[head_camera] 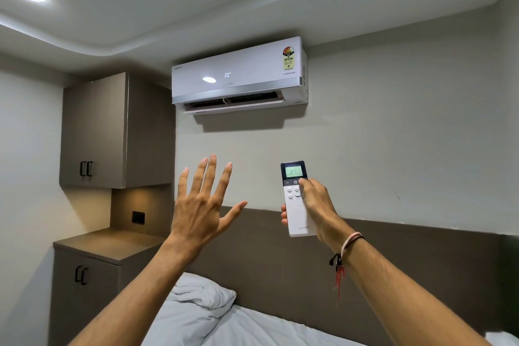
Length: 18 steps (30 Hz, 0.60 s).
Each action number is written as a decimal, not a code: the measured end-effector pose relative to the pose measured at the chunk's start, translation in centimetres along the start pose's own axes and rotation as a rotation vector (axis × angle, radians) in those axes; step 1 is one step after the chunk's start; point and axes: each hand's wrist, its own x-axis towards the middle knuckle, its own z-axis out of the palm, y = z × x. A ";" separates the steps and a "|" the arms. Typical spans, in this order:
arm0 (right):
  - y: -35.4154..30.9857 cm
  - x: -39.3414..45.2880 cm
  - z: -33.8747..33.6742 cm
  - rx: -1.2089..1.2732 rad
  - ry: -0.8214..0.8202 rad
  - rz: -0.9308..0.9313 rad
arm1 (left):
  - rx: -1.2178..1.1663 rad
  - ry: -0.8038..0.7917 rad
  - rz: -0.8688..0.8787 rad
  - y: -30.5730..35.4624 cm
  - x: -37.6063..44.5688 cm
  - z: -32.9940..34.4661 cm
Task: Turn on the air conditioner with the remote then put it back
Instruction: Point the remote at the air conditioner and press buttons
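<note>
Your right hand point(317, 205) grasps the remote point(295, 199), raised toward the AC point(238, 76), thumb by its power button, left hand point(200, 202) spread empty; the unit shows 20 with its flap open, so returning the remote seems next.

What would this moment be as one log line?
right hand: holds remote | left hand: open | air conditioner: on
</note>
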 end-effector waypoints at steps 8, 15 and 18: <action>-0.5 -0.5 -0.1 0.000 -0.002 -0.006 | -0.002 0.011 0.001 0.1 0.0 -0.8; -0.8 -0.8 -0.2 0.013 0.002 -0.005 | 0.004 0.012 0.001 0.2 -0.1 -1.4; -1.0 -1.1 -0.3 0.018 0.002 -0.013 | 0.008 0.010 -0.001 0.2 -0.1 -1.9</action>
